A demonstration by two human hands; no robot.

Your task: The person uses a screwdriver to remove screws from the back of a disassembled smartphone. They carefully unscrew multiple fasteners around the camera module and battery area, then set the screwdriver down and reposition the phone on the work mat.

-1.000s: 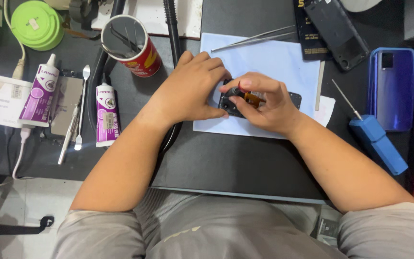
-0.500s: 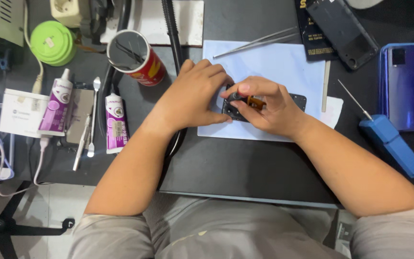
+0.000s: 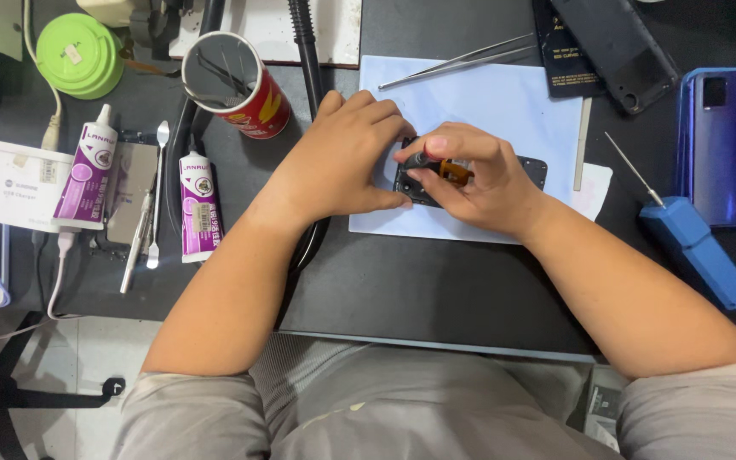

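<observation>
A small black phone part [image 3: 531, 170] lies on a pale blue sheet [image 3: 504, 102] on the dark work mat [image 3: 436, 281]. My left hand [image 3: 338, 158] rests on the sheet with its fingers pressing the part's left end. My right hand [image 3: 474, 175] covers the part's middle, pinching a thin dark tool with an orange piece showing under the fingers. Most of the part is hidden by both hands.
Metal tweezers [image 3: 457, 61] lie at the sheet's top edge. A red can [image 3: 236, 85], two purple-and-white glue tubes [image 3: 196, 204], a green round container [image 3: 80, 53] and a white box [image 3: 19, 183] are at left. A blue phone [image 3: 726, 145], blue tool handle [image 3: 696, 251] and black back cover [image 3: 619, 47] are at right.
Both hands stay on the black part with only small finger shifts. The view has drifted slightly, moving the desk items rightward in frame.
</observation>
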